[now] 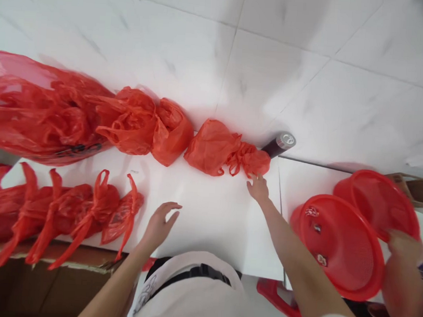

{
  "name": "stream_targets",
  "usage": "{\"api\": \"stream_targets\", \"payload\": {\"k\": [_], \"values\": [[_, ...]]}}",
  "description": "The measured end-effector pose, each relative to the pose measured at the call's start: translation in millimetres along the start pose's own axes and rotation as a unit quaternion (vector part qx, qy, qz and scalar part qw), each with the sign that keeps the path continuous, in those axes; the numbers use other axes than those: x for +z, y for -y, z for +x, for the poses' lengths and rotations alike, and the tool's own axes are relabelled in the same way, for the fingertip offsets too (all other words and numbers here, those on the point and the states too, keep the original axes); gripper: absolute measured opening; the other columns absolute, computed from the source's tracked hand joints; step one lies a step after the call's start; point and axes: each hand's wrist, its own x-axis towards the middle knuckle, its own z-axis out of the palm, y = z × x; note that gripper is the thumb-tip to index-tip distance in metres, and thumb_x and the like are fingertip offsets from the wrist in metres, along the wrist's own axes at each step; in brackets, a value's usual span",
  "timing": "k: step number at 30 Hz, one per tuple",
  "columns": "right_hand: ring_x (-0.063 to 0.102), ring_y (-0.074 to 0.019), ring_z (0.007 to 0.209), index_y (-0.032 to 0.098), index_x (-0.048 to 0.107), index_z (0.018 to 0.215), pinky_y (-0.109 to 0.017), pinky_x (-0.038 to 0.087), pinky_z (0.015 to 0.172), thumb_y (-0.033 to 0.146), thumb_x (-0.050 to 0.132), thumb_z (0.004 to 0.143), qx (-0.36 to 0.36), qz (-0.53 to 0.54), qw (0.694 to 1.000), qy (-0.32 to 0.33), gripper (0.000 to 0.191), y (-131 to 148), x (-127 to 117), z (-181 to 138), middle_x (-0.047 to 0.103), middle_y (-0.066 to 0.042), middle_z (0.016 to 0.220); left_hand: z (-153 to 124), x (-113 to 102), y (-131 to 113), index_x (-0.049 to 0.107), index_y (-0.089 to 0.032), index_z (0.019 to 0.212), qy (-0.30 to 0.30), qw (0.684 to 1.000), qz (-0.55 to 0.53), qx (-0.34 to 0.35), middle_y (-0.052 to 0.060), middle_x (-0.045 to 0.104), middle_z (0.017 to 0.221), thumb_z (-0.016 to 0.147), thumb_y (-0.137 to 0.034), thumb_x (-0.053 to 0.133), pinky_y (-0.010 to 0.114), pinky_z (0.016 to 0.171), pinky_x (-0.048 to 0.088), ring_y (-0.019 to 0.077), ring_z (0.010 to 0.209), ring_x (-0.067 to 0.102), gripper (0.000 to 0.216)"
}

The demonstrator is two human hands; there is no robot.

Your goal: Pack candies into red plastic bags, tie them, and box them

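Head camera: the right hand [258,187] is stretched far out across the white counter [211,216], palm down, with its arm nearly straight. The left hand [159,225] is closer in, its elbow pulled back and its thumb held off from its fingers. Thin red plastic hides what is inside the small red bag [257,161], and the dark can [278,144] (or maybe a bottle) has its low end tucked behind that bag. On the far left, the big red bag [48,113] is cut off by the edge. Another person's hand [404,245] is a blur near the back red basket [378,204], so its grip is hard to see.

The left hand is loosely open over the counter. The right hand's fingers are a little apart, and their tips are at the near edge of the small red bag, by the wall [188,70]; I can't tell if they pinch it.
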Motion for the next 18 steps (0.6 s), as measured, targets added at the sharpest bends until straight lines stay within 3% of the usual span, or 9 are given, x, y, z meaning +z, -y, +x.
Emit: {"api": "stream_targets", "payload": {"k": [4,8,11,15,17,18], "values": [[0.03,-0.0323,0.136,0.02,0.054,0.127,-0.052,0.027,0.108,0.024,0.057,0.078,-0.006,0.004,0.999,0.035,0.049,-9.3,17.2,20.2,0.039,-0.013,0.147,-4.3,-20.3,27.5,0.065,-0.027,0.104,-0.054,0.995,-0.002,-0.079,0.005,0.063,0.113,0.088,-0.04,0.05,0.039,0.094,0.048,0.0226,0.107,0.059,0.026],[0.041,-0.0318,0.127,0.018,0.06,0.117,-0.049,0.033,0.104,0.024,0.055,0.078,0.013,0.036,0.999,0.018,0.04,-6.0,30.4,5.6,0.05,-0.015,0.136,-7.2,-3.3,26.0,0.066,-0.025,0.101,-0.038,0.993,-0.016,-0.107,0.006,0.064,0.108,0.087,-0.04,0.05,0.04,0.091,0.049,0.0227,0.102,0.061,0.026],[0.054,-0.028,0.109,0.018,0.062,0.103,-0.043,0.042,0.095,0.031,0.054,0.081,0.039,0.084,0.996,-0.016,0.028,4.0,26.4,-24.7,0.062,-0.014,0.115,-2.4,20.0,4.5,0.065,-0.026,0.101,0.002,0.995,-0.04,-0.095,0.005,0.064,0.108,0.087,-0.037,0.05,0.038,0.091,0.049,0.0215,0.103,0.061,0.023],[0.06,-0.02,0.091,0.019,0.053,0.105,-0.035,0.049,0.082,0.044,0.049,0.086,0.085,0.18,0.978,-0.062,0.031,30.3,6.2,-87.8,0.064,-0.007,0.101,5.1,42.4,-26.7,0.059,-0.027,0.117,0.056,0.993,-0.073,-0.071,0.005,0.061,0.12,0.088,-0.035,0.053,0.036,0.093,0.049,0.0188,0.106,0.06,0.03],[0.061,-0.0171,0.084,0.021,0.052,0.102,-0.032,0.05,0.077,0.048,0.054,0.085,0.095,0.318,0.942,-0.041,0.032,51.0,-4.3,-124.1,0.065,-0.004,0.094,6.4,48.7,-37.8,0.046,-0.029,0.133,0.086,0.987,-0.108,-0.08,0.009,0.054,0.133,0.086,-0.038,0.058,0.036,0.092,0.05,0.02,0.111,0.058,0.049],[0.062,-0.0161,0.081,0.021,0.052,0.099,-0.031,0.051,0.075,0.048,0.057,0.084,0.098,0.403,0.91,-0.015,0.031,62.7,-8.1,-141.5,0.065,-0.002,0.09,6.1,51.0,-42.7,0.038,-0.03,0.139,0.106,0.981,-0.135,-0.092,0.011,0.049,0.139,0.084,-0.04,0.062,0.036,0.091,0.051,0.0218,0.114,0.057,0.061]]}}
